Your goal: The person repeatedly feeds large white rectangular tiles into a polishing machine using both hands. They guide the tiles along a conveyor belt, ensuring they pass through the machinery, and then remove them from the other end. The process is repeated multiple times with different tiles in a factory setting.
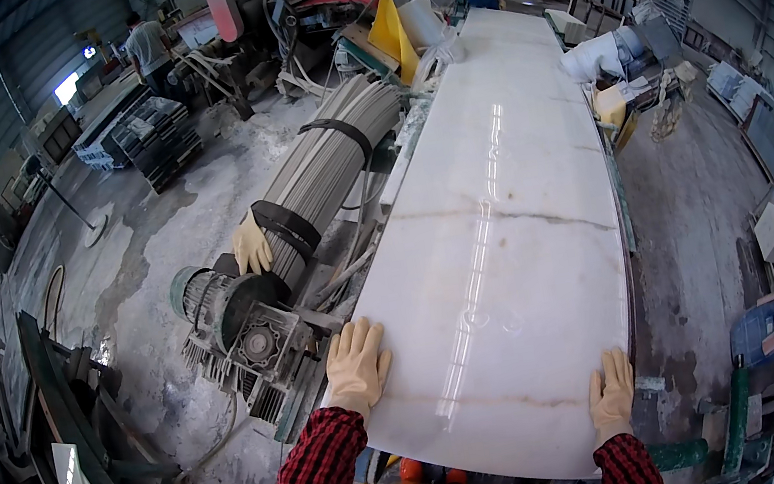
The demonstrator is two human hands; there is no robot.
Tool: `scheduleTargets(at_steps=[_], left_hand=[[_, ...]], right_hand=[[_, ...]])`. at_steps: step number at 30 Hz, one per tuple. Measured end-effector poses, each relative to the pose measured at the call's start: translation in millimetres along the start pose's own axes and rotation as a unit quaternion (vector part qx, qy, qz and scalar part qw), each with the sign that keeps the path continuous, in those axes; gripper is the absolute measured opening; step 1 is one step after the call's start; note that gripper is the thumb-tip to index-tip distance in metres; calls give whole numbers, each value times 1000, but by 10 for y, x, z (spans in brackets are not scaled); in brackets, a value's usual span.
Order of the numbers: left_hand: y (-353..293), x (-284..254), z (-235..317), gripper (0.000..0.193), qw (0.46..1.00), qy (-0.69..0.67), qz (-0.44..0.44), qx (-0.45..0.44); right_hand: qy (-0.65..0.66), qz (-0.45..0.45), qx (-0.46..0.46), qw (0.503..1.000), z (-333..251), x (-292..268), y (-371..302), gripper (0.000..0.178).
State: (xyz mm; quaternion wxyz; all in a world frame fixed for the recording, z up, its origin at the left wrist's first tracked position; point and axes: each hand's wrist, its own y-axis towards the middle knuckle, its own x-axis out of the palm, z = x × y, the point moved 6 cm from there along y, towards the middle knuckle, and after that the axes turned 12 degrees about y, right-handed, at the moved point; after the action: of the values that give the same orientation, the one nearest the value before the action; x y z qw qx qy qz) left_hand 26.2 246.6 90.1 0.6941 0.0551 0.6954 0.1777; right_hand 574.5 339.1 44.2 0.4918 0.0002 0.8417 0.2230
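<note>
A long, polished white stone slab [482, 328] with thin brown veins stretches away from me. My left hand [358, 363], in a cream rubber glove, rests on the slab's near left edge with its fingers stretched out. On the near right edge lies my right hand [613, 394], gloved alike, fingers extended and pointing away from me. Neither hand is wrapped round anything. What bears the slab is mostly hidden beneath it.
Left of the slab are a motor with gearbox [258, 343] and a bundle of long grey strips [333, 154] in black bands. A loose glove [252, 244] hangs there. A person [148, 49] stands far left. A wrapped machine part [603, 56] sits beside the slab's far right side.
</note>
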Motion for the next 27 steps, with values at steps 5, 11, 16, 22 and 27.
scheduleTargets(at_steps=[5, 11, 16, 22, 27], left_hand=[[-33, -9, -1, 55, 1000, 7, 17, 4], [-54, -15, -7, 55, 1000, 2, 15, -2], [-70, -26, -13, 55, 1000, -2, 0, -6], [-93, -36, -10, 54, 1000, -5, -4, -14], [-113, -20, -24, 54, 1000, -16, -18, -18]], right_hand=[[4, 4, -8, 1000, 25, 16, -29, 53], [9, 3, -10, 1000, 27, 14, -44, 51], [9, -3, -6, 1000, 21, 12, -58, 51], [-2, -20, 16, 1000, 71, 28, -105, 56], [12, -19, 19, 1000, 62, 5, -124, 56]])
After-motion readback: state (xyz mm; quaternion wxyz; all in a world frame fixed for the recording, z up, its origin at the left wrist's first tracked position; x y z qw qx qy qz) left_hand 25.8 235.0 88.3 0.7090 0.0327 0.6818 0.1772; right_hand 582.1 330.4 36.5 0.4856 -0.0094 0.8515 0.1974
